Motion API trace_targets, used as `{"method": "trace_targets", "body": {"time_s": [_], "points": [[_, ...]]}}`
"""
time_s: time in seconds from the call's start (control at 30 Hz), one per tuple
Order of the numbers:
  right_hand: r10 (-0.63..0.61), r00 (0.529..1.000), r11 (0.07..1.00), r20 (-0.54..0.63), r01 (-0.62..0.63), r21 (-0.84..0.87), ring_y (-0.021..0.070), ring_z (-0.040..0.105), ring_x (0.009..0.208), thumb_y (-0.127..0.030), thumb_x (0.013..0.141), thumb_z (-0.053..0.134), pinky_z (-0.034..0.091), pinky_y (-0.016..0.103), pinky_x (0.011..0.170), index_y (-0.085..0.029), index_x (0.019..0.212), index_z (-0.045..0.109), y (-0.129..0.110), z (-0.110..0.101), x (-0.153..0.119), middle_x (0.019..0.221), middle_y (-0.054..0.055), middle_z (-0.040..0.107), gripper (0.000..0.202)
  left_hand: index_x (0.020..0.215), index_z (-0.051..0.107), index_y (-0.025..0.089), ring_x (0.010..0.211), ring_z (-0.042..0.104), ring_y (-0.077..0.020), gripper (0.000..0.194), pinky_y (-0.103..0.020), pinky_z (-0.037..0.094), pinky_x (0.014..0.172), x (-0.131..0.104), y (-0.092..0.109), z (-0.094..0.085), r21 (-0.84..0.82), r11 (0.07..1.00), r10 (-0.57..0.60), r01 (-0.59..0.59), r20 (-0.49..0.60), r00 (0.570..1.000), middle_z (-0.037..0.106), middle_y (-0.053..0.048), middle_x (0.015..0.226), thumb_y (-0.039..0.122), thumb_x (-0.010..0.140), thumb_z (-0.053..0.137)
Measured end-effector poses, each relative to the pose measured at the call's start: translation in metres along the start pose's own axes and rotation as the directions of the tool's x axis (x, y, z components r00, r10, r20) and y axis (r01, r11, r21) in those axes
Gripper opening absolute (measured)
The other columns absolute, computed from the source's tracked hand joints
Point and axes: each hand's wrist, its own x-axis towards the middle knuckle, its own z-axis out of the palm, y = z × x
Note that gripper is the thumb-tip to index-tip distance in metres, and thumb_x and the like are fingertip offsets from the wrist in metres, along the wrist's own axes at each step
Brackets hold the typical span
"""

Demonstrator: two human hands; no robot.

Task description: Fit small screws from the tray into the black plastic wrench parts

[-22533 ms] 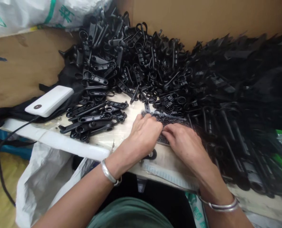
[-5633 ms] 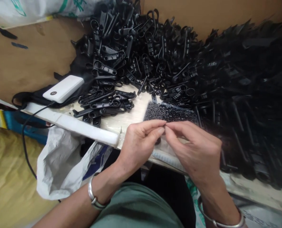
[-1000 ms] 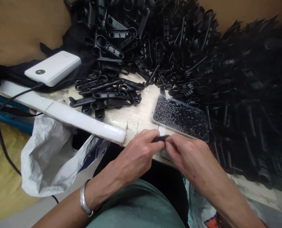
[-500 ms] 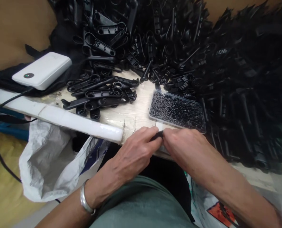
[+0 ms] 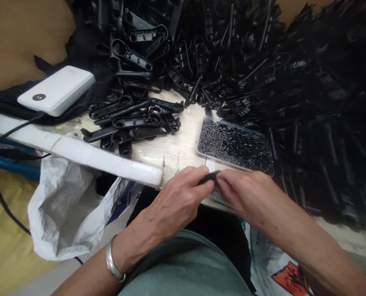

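Observation:
My left hand (image 5: 189, 193) is closed around a black plastic part (image 5: 210, 177), which pokes out between thumb and fingers at the table's front edge. At the part's right end, my right hand (image 5: 244, 187) is closed in a pinch; whatever its fingertips grip is hidden. Just beyond my hands sits a clear plastic box (image 5: 232, 162) filled with many tiny dark pieces, too small to name. Left of the box lies a small stack of long black plastic parts (image 5: 136, 121) with round ends.
A large heap of black plastic parts (image 5: 198, 53) covers the back and right of the table. A white power bank (image 5: 58, 90) with a black cable lies at left. White foam edging (image 5: 105, 158) runs along the front edge, above an open white sack (image 5: 62, 205).
The view has shifted slightly. My right hand has drawn a little away from my left, exposing more of the black part between them.

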Motion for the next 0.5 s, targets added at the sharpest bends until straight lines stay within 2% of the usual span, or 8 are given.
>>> {"method": "trace_targets", "body": {"time_s": [0.13, 0.23, 0.3, 0.4, 0.5], "points": [[-0.021, 0.997, 0.991, -0.08, 0.01, -0.135, 0.0138, 0.043, 0.044, -0.013, 0.087, 0.044, 0.025, 0.031, 0.049, -0.02, 0.066, 0.05, -0.01, 0.005, -0.002, 0.055, 0.001, 0.053, 0.023, 0.094, 0.06, 0.014, 0.103, 0.055, -0.0189, 0.027, -0.032, 0.05, 0.087, 0.001, -0.002, 0.001, -0.048, 0.999, -0.003, 0.001, -0.043, 0.999, 0.058, -0.011, 0.114, 0.001, 0.089, 0.038], [-0.034, 0.994, 0.986, -0.106, 0.016, -0.166, 0.0152, 0.047, 0.047, -0.01, 0.085, 0.043, 0.026, 0.032, 0.051, -0.019, 0.074, 0.055, -0.016, 0.005, -0.004, 0.061, 0.004, 0.058, 0.019, 0.091, 0.06, 0.014, 0.101, 0.056, -0.0181, 0.025, -0.032, 0.051, 0.089, 0.001, -0.004, 0.002, -0.086, 0.996, 0.004, -0.013, -0.104, 0.995, 0.06, -0.01, 0.109, 0.0, 0.087, 0.04], [-0.025, 0.995, 0.989, -0.095, 0.011, -0.148, 0.0144, 0.047, 0.047, -0.011, 0.086, 0.043, 0.026, 0.032, 0.05, -0.019, 0.071, 0.054, -0.017, 0.002, -0.003, 0.059, 0.003, 0.057, 0.02, 0.091, 0.059, 0.014, 0.102, 0.056, -0.018, 0.023, -0.032, 0.051, 0.089, 0.002, -0.004, 0.002, -0.098, 0.995, 0.007, -0.018, -0.118, 0.993, 0.061, -0.01, 0.109, 0.0, 0.087, 0.041], [0.02, 0.999, 1.0, -0.048, -0.02, 0.007, 0.0116, 0.043, 0.044, -0.017, 0.09, 0.043, 0.027, 0.029, 0.049, -0.02, 0.061, 0.048, -0.012, -0.005, 0.0, 0.054, -0.001, 0.052, 0.029, 0.092, 0.059, 0.014, 0.102, 0.056, -0.0175, 0.022, -0.031, 0.051, 0.087, 0.002, -0.004, 0.002, -0.112, 0.994, -0.003, -0.009, -0.111, 0.994, 0.061, -0.01, 0.111, 0.0, 0.087, 0.042], [0.07, 0.998, 0.963, -0.002, -0.067, 0.26, 0.0111, 0.05, 0.05, -0.022, 0.092, 0.043, 0.033, 0.025, 0.052, -0.019, 0.062, 0.051, -0.004, -0.009, 0.0, 0.056, -0.003, 0.055, 0.032, 0.093, 0.059, 0.014, 0.099, 0.057, -0.0165, 0.021, -0.03, 0.051, 0.086, 0.002, -0.006, 0.003, -0.122, 0.993, -0.015, 0.001, -0.115, 0.993, 0.061, -0.009, 0.112, 0.001, 0.088, 0.044]]}}
